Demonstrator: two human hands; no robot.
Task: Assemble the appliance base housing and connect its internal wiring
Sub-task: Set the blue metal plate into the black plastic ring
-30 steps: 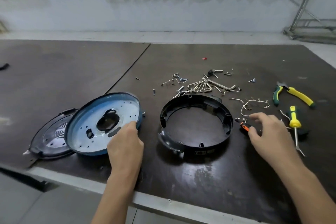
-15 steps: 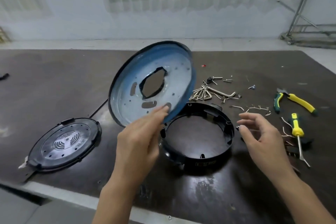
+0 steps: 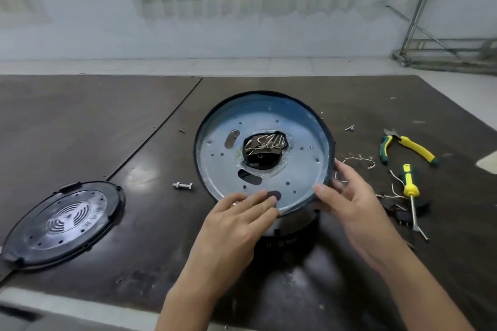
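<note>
Bare left hand (image 3: 236, 223), bare right hand (image 3: 352, 204)

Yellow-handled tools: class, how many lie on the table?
2. The pliers lie far right of the blue plate; the screwdriver lies nearer the camera, below them. More may hide behind the plate.
</note>
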